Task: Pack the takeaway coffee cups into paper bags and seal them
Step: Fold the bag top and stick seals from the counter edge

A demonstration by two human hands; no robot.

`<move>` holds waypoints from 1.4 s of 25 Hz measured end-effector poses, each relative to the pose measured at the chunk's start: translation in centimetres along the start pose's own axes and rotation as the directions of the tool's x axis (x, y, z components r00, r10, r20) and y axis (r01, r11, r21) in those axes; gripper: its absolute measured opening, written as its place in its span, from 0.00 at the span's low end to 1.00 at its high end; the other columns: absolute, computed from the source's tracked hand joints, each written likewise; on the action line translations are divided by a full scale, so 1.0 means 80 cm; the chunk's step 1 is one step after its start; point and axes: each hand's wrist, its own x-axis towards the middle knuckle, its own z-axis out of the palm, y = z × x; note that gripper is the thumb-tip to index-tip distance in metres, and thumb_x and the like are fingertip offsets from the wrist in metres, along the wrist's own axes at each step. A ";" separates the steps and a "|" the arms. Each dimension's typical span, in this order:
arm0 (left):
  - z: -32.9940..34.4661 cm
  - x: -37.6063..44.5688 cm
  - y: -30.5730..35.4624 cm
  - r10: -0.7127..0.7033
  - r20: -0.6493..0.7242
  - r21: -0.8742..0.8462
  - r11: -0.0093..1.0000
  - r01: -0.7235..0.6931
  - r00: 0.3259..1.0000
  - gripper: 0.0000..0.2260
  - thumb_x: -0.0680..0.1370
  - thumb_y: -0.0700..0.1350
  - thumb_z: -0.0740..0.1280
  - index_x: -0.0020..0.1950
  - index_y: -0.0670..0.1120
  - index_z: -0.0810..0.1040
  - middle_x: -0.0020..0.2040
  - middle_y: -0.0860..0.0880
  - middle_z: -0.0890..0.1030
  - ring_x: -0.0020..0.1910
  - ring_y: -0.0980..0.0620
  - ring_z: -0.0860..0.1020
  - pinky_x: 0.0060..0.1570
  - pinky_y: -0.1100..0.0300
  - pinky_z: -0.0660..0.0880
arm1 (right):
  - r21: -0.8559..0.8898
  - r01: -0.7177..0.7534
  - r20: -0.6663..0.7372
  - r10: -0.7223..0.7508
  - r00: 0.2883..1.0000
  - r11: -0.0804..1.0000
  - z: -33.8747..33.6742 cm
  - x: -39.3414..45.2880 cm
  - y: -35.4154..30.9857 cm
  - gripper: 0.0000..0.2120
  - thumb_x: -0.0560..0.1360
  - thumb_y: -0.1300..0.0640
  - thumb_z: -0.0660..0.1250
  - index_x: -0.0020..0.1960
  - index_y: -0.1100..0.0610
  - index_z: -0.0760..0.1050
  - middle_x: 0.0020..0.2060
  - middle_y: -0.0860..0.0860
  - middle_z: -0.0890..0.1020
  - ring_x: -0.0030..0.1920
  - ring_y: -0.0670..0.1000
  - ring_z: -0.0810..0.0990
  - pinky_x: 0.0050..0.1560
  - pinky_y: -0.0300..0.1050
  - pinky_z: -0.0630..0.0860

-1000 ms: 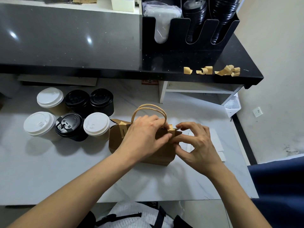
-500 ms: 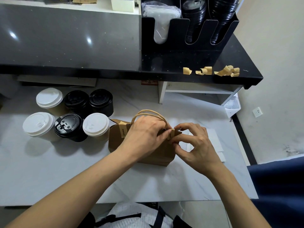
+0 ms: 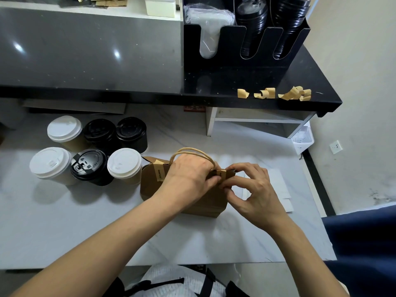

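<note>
A brown paper bag [image 3: 150, 185] with twine handles stands on the white marble counter [image 3: 85, 228]. One tan sticker [image 3: 159, 173] holds its folded top at the left end. My left hand [image 3: 188, 174] grips the top fold by the handles. My right hand [image 3: 250, 187] pinches a second tan sticker [image 3: 221, 174] onto the right end of the fold. Several lidded coffee cups stand to the bag's left, among them a white-lidded one [image 3: 124, 163] touching the bag and a black-lidded one [image 3: 89, 166].
A black raised shelf [image 3: 321, 97] at the back carries curled sticker backings [image 3: 293, 94] and a black lid organiser [image 3: 246, 50]. White paper sheets [image 3: 280, 189] lie right of the bag. The counter's right edge drops off near a dark blue seat [image 3: 364, 243].
My right hand has pressed the second sticker down over the right end of the fold. My left hand has slid lower over the handles. The bag and cups stay put.
</note>
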 end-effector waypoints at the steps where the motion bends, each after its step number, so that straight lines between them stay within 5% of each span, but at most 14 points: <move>1: 0.000 0.000 0.001 -0.004 0.008 0.008 1.000 0.004 1.000 0.13 0.81 0.56 0.64 0.62 0.57 0.81 0.52 0.52 0.84 0.55 0.49 0.78 0.52 0.55 0.73 | -0.002 -0.003 0.003 0.003 1.000 1.000 0.001 -0.001 0.001 0.05 0.73 0.53 0.70 0.45 0.45 0.84 0.56 0.43 0.79 0.58 0.47 0.75 0.60 0.47 0.66; 14: 0.001 -0.001 0.002 -0.015 -0.046 -0.002 1.000 0.015 0.999 0.13 0.76 0.59 0.69 0.58 0.57 0.82 0.51 0.54 0.83 0.53 0.51 0.79 0.49 0.57 0.73 | 0.250 -0.100 -0.134 0.137 0.982 0.963 -0.007 0.015 -0.016 0.15 0.75 0.54 0.76 0.58 0.49 0.76 0.53 0.40 0.81 0.57 0.45 0.79 0.61 0.51 0.73; 21: 0.009 -0.005 -0.001 0.015 -0.122 -0.042 0.999 -0.020 0.992 0.11 0.75 0.55 0.71 0.55 0.53 0.84 0.46 0.51 0.84 0.47 0.47 0.80 0.50 0.51 0.76 | 0.164 -0.028 -0.113 0.047 0.993 0.986 0.000 0.026 -0.007 0.02 0.76 0.52 0.74 0.48 0.48 0.82 0.48 0.41 0.81 0.54 0.45 0.79 0.58 0.56 0.72; 27: 0.014 -0.022 -0.006 -0.004 -0.124 -0.163 0.986 -0.016 0.992 0.23 0.76 0.51 0.72 0.69 0.50 0.74 0.61 0.52 0.79 0.62 0.50 0.75 0.62 0.57 0.71 | 0.032 0.022 -0.141 -0.017 0.990 0.999 0.001 0.027 -0.010 0.02 0.78 0.52 0.70 0.46 0.48 0.80 0.46 0.38 0.80 0.50 0.45 0.78 0.53 0.54 0.70; 30: 0.000 -0.045 -0.007 0.022 -0.145 -0.216 0.975 -0.054 0.989 0.23 0.77 0.48 0.72 0.71 0.48 0.71 0.63 0.51 0.76 0.61 0.49 0.76 0.59 0.52 0.75 | 0.040 0.028 -0.128 -0.023 0.991 0.999 0.002 0.024 -0.011 0.02 0.78 0.50 0.69 0.48 0.48 0.80 0.45 0.39 0.82 0.49 0.45 0.78 0.54 0.53 0.70; 35: -0.017 -0.087 -0.018 0.027 -0.251 -0.236 0.968 -0.088 0.968 0.21 0.79 0.44 0.69 0.72 0.47 0.72 0.64 0.53 0.76 0.61 0.52 0.77 0.60 0.57 0.75 | 0.063 0.022 -0.134 -0.014 0.991 0.998 0.005 0.024 -0.013 0.03 0.78 0.50 0.70 0.49 0.47 0.82 0.46 0.39 0.82 0.50 0.45 0.78 0.54 0.52 0.70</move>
